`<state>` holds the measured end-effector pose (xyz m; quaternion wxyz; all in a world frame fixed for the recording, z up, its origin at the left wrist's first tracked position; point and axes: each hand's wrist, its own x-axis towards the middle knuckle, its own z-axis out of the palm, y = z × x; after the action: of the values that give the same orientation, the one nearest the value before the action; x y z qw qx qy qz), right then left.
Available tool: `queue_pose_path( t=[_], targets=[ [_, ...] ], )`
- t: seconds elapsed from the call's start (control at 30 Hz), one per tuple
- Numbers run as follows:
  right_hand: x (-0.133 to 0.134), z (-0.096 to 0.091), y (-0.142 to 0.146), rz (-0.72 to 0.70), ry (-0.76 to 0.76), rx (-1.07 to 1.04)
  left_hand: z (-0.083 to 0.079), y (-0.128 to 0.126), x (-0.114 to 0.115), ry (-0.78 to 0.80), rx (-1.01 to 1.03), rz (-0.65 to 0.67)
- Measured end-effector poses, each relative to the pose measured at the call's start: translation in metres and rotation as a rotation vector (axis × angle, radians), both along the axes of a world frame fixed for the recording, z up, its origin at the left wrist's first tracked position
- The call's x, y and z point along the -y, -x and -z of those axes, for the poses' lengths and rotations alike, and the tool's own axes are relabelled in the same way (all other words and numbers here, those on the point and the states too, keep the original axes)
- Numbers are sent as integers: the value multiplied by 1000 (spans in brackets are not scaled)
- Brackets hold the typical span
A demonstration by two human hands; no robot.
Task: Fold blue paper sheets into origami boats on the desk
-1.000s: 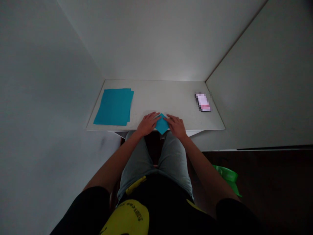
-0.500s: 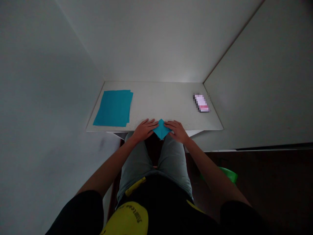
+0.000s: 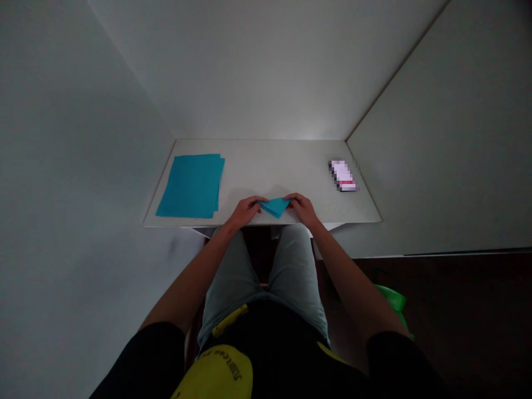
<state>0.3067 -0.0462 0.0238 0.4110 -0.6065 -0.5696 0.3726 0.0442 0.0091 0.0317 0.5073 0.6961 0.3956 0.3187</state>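
Observation:
A small folded piece of blue paper (image 3: pixel 276 206) is held near the front edge of the white table, its point facing me. My left hand (image 3: pixel 246 210) pinches its left corner between thumb and fingers. At the opposite corner, my right hand (image 3: pixel 302 208) has its fingers closed on the paper too. The upper edge runs nearly straight between the two hands, and the paper now looks like a flattened triangle. Parts of both corners are hidden by my fingers.
Flat blue sheets (image 3: pixel 191 185) lie overlapped on the left of the white table (image 3: pixel 266 160). A phone (image 3: pixel 343 175), blurred by pixels, rests at the right. Walls border the table. A green plastic object (image 3: pixel 393 299) stands on the dark floor at lower right.
Both hands have moved slightly up and away from me, from lying flat on the diamond-shaped paper to gripping its side corners. The paper now shows a lower, triangular outline.

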Motion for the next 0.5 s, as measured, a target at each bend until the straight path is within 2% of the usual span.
queue_pose_path(
  t=[0.2, 0.37, 0.5],
  targets=[
    [-2, 8, 4, 14, -101, -152, -1, -6, 8, -2, -82, -19],
    [-2, 10, 19, 49, -154, -183, 0, -14, 11, -66, -164, 17],
    [3, 6, 28, 180, -260, -93, -2, -23, 15, -63, -122, -161]
  ],
)
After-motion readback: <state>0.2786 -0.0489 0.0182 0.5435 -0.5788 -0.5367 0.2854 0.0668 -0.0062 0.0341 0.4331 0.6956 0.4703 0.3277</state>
